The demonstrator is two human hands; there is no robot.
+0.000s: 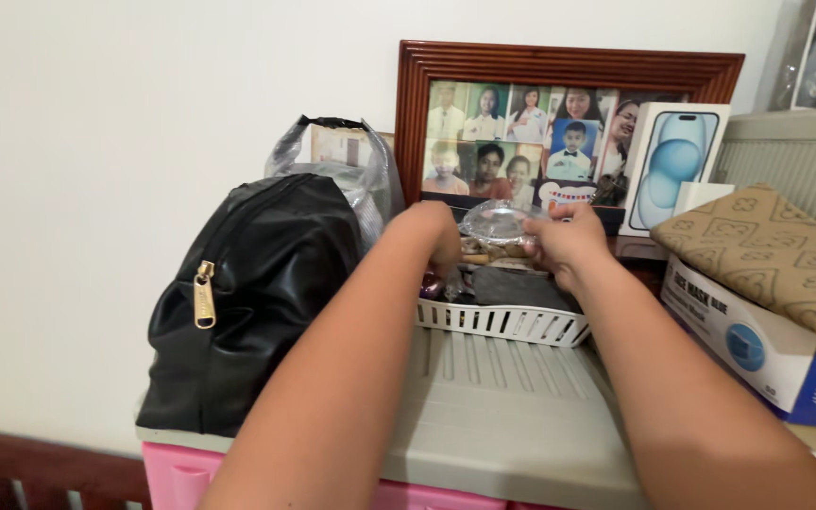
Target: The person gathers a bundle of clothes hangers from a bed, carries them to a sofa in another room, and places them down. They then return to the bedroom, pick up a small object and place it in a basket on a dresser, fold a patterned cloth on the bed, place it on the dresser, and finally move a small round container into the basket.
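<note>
Head view:
- Both forearms reaching up from bottom edge toward frame centre, over a white slotted plastic basket.
- Left hand centre frame, curled downward into basket contents; fingers hidden behind knuckles, so can't tell whether clenched on anything.
- Right hand just right of centre, fingers closed on rim of a clear round plastic container w/ domed lid, held just above basket.
- Basket contents: dark grey flat pouch plus small odds & ends, too cluttered to tell apart.
- Basket sitting at back of a grey ribbed plastic drawer-unit top; pink drawer front at bottom edge.
- Black leather zip bag w/ gold zipper pull at centre left, touching left forearm; grey plastic bag behind it.
- Brown wood-framed photo collage upper centre, leaning on wall.
- White phone box upper right, beside frame.
- Tan patterned folded cloth at right, on top of a white & blue cardboard box.
</note>
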